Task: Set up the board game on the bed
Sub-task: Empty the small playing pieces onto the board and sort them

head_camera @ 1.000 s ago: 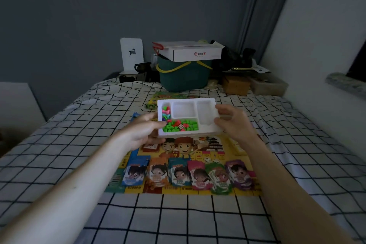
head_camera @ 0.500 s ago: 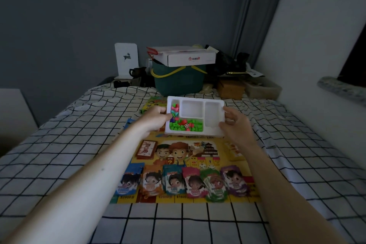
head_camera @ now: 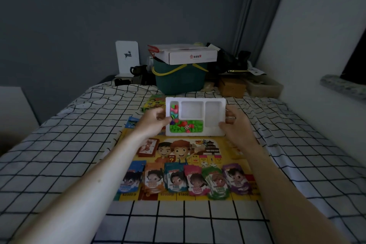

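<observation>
Our left hand [head_camera: 153, 123] and right hand [head_camera: 236, 128] hold the white tray [head_camera: 214, 114] mid-frame. Below, the board [head_camera: 223, 142] reads "$2000"; one money stack [head_camera: 175, 180] says "100".

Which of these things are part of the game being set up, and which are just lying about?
Game: white tray of pieces, held by left hand and right hand; board; money stacks.
Lying about: green basket, white box, deer card.

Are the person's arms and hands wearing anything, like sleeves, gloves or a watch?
No. Both forearms are bare right up to the bottom edge of the picture, with no sleeves showing. The left hand and right hand have no gloves, and no watch, bracelet or ring shows on them.
</observation>
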